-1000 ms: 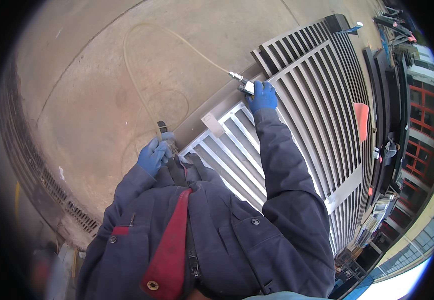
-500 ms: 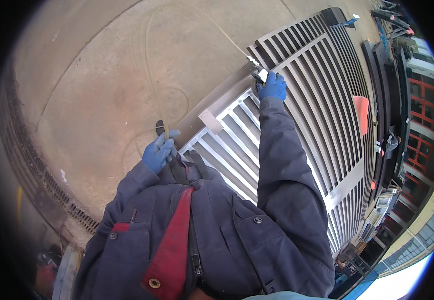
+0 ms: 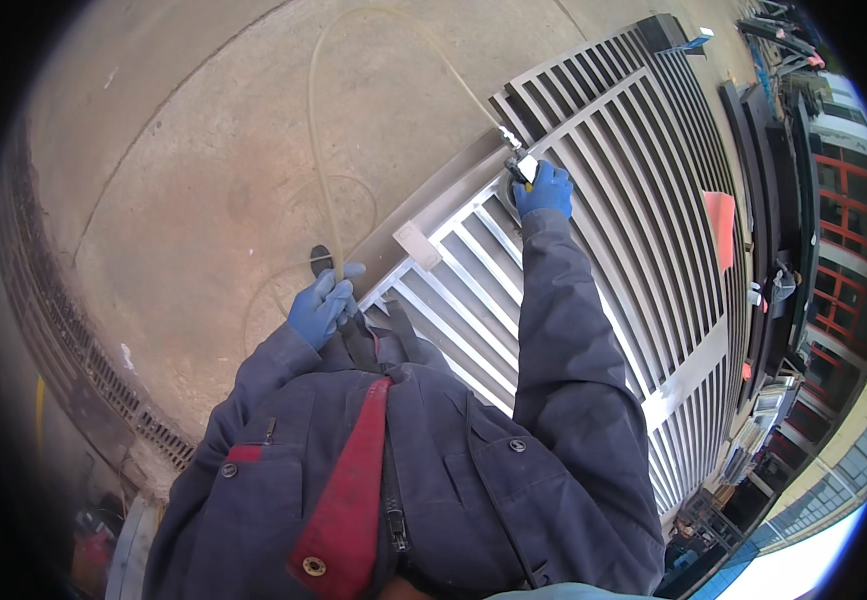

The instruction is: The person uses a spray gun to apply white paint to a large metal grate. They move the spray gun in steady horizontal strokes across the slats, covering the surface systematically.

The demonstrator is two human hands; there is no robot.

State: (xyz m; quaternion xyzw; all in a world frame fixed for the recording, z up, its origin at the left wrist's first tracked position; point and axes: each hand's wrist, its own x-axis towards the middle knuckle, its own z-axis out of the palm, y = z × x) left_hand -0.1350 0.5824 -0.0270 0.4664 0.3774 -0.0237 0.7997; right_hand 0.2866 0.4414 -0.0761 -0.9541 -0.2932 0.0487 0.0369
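Note:
My right hand [image 3: 548, 193], in a blue glove, is closed around an air-powered sander [image 3: 525, 169] with a metal hose fitting. The tool sits at the far corner of a bare silver slatted metal panel [image 3: 452, 226]; its underside is mostly hidden. From the fitting a pale, clear air hose [image 3: 316, 120] loops out over the concrete and back to my left hand [image 3: 319, 309]. That hand, also gloved, has its fingers curled around the hose near the panel's left corner.
Brown slatted panels [image 3: 644, 150] lie beneath and beyond the silver one. A beige tab [image 3: 418, 245] rests across its left edge. An orange sheet [image 3: 719, 230] lies on the slats at right. Dark beams [image 3: 776, 190] stand farther right. A drain grate [image 3: 114, 392] runs along the left.
My right hand and the sander have come slightly nearer to me along the panel's corner. The hose loop has swung to the right. My left hand has barely shifted.

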